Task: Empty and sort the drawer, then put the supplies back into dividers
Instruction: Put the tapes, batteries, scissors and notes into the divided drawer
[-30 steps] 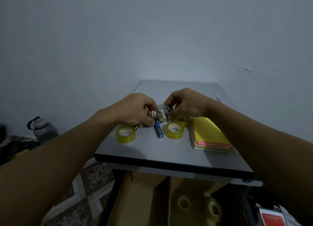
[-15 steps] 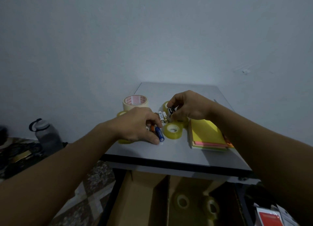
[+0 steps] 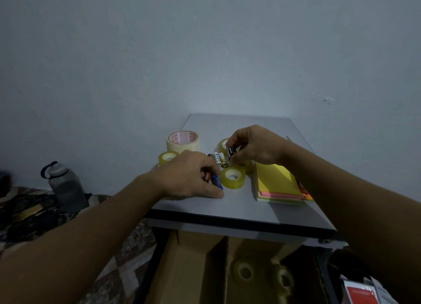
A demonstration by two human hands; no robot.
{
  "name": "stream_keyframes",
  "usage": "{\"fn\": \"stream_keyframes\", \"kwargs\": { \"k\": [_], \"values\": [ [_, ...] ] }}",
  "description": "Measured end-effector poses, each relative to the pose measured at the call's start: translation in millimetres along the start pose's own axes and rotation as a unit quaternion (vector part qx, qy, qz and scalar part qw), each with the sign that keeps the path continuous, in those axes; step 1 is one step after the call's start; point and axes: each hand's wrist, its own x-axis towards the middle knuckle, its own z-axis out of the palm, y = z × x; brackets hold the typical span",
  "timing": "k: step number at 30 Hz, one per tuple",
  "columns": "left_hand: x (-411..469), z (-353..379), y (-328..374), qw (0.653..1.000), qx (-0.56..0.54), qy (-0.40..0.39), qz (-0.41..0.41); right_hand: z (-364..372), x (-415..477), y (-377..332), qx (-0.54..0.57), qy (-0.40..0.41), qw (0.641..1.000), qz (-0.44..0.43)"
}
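Observation:
My left hand lies on the grey table top, fingers closed on a blue battery and an orange-tipped one beside it. My right hand pinches a black battery just above the table. Between the hands lie three loose batteries side by side. Clear yellow tape rolls sit at the middle, the left and behind my right fingers. A big cream masking tape roll stands at the back left. A stack of yellow and pink sticky notes lies on the right.
Below the table's front edge is an open cardboard drawer with dividers; two clear tape rolls lie in its middle compartment. A grey water bottle stands on the floor at left. A red-and-white packet shows at bottom right.
My left hand slid toward me and closed on the blue battery, uncovering the masking tape roll and the left tape roll. My right hand lifted a black battery from the row.

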Motion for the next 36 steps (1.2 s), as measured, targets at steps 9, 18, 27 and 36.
{"fn": "stream_keyframes", "kwargs": {
  "k": [9,18,27,36],
  "values": [
    [0,0,7,1.0,0.0,0.012,-0.005,3,-1,2,-0.004,0.008,1.0,-0.005],
    [3,-10,14,0.998,0.054,-0.031,-0.004,0,-2,2,0.0,0.01,1.0,0.0],
    [3,-3,12,1.0,0.016,0.012,-0.006,1,-3,3,0.007,0.016,1.0,0.003],
    [1,-1,6,0.996,-0.071,0.05,-0.009,0,-4,4,0.011,0.016,1.0,0.004]
  ]
}}
